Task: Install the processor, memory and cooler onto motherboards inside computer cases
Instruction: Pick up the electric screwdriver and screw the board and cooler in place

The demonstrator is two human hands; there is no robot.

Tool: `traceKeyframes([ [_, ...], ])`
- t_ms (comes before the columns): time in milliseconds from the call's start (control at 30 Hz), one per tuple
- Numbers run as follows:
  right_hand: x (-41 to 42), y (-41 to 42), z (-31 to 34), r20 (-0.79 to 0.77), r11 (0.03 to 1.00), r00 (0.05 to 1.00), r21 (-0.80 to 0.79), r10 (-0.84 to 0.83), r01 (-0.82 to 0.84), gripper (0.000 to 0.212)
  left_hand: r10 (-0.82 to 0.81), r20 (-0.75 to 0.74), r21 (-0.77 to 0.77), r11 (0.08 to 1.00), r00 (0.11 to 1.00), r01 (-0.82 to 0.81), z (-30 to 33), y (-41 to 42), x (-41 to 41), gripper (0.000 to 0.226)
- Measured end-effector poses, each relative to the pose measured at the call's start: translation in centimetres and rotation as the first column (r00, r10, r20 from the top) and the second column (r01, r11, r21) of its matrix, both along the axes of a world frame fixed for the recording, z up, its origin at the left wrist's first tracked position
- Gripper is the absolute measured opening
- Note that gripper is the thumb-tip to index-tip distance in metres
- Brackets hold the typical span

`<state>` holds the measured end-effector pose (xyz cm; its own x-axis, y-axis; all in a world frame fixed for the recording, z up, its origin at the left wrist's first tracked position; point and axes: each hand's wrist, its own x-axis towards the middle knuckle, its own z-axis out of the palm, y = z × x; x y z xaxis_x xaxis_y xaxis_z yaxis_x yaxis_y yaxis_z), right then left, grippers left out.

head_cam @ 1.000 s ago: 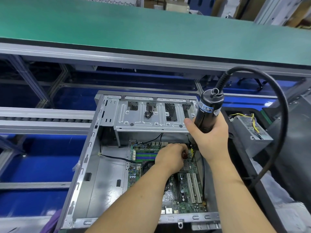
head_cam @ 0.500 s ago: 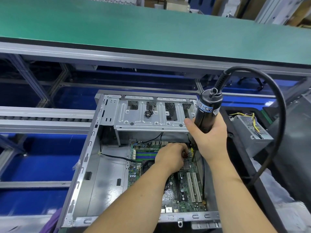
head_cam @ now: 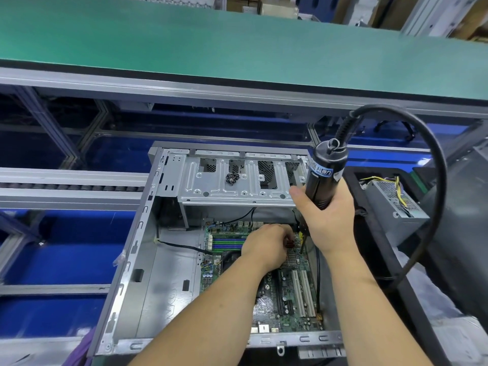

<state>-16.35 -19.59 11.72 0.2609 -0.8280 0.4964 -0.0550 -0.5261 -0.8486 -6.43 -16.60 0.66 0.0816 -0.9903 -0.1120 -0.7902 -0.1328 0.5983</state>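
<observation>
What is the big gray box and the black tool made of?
The computer case looks like bare sheet metal: dull silver, with stamped slots and folded edges. The electric screwdriver gripped in the right hand looks like smooth black plastic, faintly glossy; its black cable bends like rubber.

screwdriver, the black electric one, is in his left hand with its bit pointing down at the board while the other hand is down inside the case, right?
Not quite: the head view shows the screwdriver gripped in the right hand, not the left. The rest holds: its bit points down at the board, and the left hand is down inside the case.
</observation>
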Motion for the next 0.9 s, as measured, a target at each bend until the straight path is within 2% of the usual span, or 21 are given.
traceKeyframes([
  [67, 0.2, 0.2, 0.0, -0.019, 1.0, 1.0, -0.019, 0.01, -0.011, 0.023, 0.0, 0.011, -0.006, 1.0, 1.0, 0.0, 0.0, 0.0, 0.0, 0.035],
  [167, 0.7, 0.5, 0.4, -0.052, 0.998, 0.999, -0.063, 0.013, -0.016, 0.032, 0.001, 0.016, -0.022, 1.0, 1.0, -0.001, 0.2, 0.0, -0.1, 0.02],
  [233, 0.8, 0.7, 0.5, -0.058, 0.997, 0.998, -0.08, 0.01, -0.015, 0.029, 0.005, -0.004, -0.016, 1.0, 1.0, -0.005, 0.4, 0.1, -0.1, 0.013],
  [367, 0.3, 1.1, 0.9, -0.015, 0.996, 1.0, -0.084, -0.021, 0.019, 0.03, -0.035, -0.055, -0.019, 0.999, 0.998, 0.034, 1.9, 0.7, 0.1, 0.014],
  [400, 0.2, 1.2, 1.2, 0.006, 0.995, 0.999, -0.094, -0.041, 0.041, 0.03, -0.039, -0.044, -0.057, 0.998, 0.998, 0.036, 2.7, 0.9, 0.2, 0.016],
  [467, 0.3, 1.4, 2.1, 0.044, 0.993, 0.997, -0.096, -0.07, 0.074, 0.028, 0.001, 0.04, -0.228, 0.974, 0.999, 0.008, 4.5, 1.1, 0.8, 0.022],
  [567, 0.6, 1.6, 3.2, 0.091, 0.993, 0.991, -0.066, -0.094, 0.1, 0.031, 0.222, 0.145, -0.55, 0.828, 0.964, -0.108, 7.0, 0.8, 3.5, 0.018],
  [600, 0.7, 1.7, 3.3, 0.099, 0.993, 0.99, -0.054, -0.095, 0.101, 0.032, 0.295, 0.139, -0.592, 0.79, 0.945, -0.159, 7.4, 0.5, 5.0, 0.011],
  [633, 0.8, 1.8, 3.4, 0.103, 0.994, 0.991, -0.044, -0.09, 0.095, 0.032, 0.354, 0.127, -0.575, 0.788, 0.927, -0.222, 7.7, 0.1, 6.6, 0.01],
  [667, 0.8, 2.0, 3.3, 0.107, 0.996, 0.991, -0.033, -0.081, 0.085, 0.03, 0.388, 0.128, -0.502, 0.819, 0.913, -0.278, 8.0, -0.3, 8.2, 0.021],
  [767, 1.2, 2.5, 2.9, 0.123, 0.999, 0.991, 0.008, -0.043, 0.042, 0.024, 0.344, 0.262, -0.261, 0.925, 0.902, -0.277, 8.2, -1.3, 10.7, 0.033],
  [900, 1.5, 2.7, 2.8, 0.116, 0.999, 0.993, 0.027, -0.038, 0.035, 0.031, 0.306, 0.385, -0.207, 0.948, 0.871, -0.241, 8.5, -2.0, 10.5, 0.022],
])
